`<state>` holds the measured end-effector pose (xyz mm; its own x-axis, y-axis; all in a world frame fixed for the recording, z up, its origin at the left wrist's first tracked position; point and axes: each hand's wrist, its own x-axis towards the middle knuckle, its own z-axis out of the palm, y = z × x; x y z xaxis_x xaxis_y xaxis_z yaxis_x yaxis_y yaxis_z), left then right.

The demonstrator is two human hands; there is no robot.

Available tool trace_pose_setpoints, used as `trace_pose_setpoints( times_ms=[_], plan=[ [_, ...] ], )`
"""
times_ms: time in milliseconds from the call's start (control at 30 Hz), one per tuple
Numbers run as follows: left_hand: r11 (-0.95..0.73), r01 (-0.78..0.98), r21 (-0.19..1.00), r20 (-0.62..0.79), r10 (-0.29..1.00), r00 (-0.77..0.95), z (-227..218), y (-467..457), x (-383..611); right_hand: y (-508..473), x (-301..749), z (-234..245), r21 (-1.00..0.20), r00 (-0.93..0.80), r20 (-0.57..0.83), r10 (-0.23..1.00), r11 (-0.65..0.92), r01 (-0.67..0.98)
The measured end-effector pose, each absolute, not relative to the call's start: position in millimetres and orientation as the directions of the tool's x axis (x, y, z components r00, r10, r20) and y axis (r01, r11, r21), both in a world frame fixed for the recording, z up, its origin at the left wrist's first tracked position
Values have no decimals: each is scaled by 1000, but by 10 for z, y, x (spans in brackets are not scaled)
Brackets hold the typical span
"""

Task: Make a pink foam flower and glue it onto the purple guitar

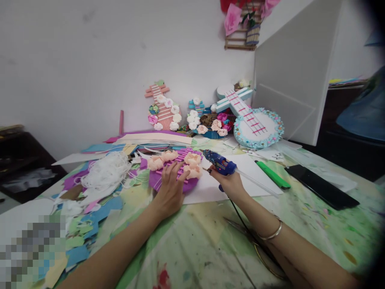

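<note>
Low in the frame, two bare forearms reached up across the paint-stained table [192, 249]. One bangle [272, 233] sat on the right wrist, and one pair of scissors [240, 228] lay largely hidden under that arm. A pixelated patch covered the lower left corner. Just above centre, the left hand [171, 188] lay flat with fingers spread on one purple disc [162, 180], which carried four peach flowers [192, 158]. Just to its right, the right hand [230, 182] was clenched around one blue glue gun [219, 162] over a white sheet [210, 190]. Its nozzle pointed left at the flowers, though whether it touched them was hard to make out. At centre left lay one tangle of white string [105, 172], and at centre right one green cutter [272, 174] and one black phone [321, 186]. Against the wall behind stood three guitar-shaped crafts [252, 120], and a wall ornament [243, 24] was cut off by the top edge.
</note>
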<state>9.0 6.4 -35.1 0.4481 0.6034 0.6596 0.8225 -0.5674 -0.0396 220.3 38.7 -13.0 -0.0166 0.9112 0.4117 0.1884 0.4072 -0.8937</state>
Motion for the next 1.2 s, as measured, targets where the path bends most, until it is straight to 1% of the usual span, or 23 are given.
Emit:
trace_pose_setpoints(
  times_ms=[100,233,333,433,533,667,767,833,933,1067,1200],
  plan=[
    [-524,844,-110,699,563,441,-366,79,96,397,2222,-146,-905,28,398,917,387,176],
    [-522,841,-140,738,512,440,-335,85,59,410,2239,-127,-931,107,357,928,344,122],
    [-485,847,-218,750,472,463,-288,80,11,415,2249,-96,-943,154,332,931,325,70],
    [-428,853,-299,762,430,483,-228,88,-37,415,2258,-81,-952,173,306,936,304,39],
    [-398,853,-337,776,397,491,-165,114,-89,410,2259,-74,-955,182,294,938,294,24],
    [-344,883,-318,827,355,436,-110,155,-174,391,2248,-48,-968,190,249,950,249,19],
    [-328,895,-302,842,349,412,-88,171,-231,372,2244,-17,-976,180,215,960,215,20],
    [-348,901,-259,850,361,384,-73,173,-258,360,2247,3,-979,161,203,966,201,27],
    [-391,907,-156,871,379,313,-44,171,-283,346,2256,23,-980,116,196,974,192,45],
    [-374,921,-106,913,330,239,-7,179,-327,341,2273,29,-973,76,228,971,225,43],
    [-360,929,-80,917,339,211,18,201,-417,356,2299,19,-951,80,308,948,309,-1]
  ],
)
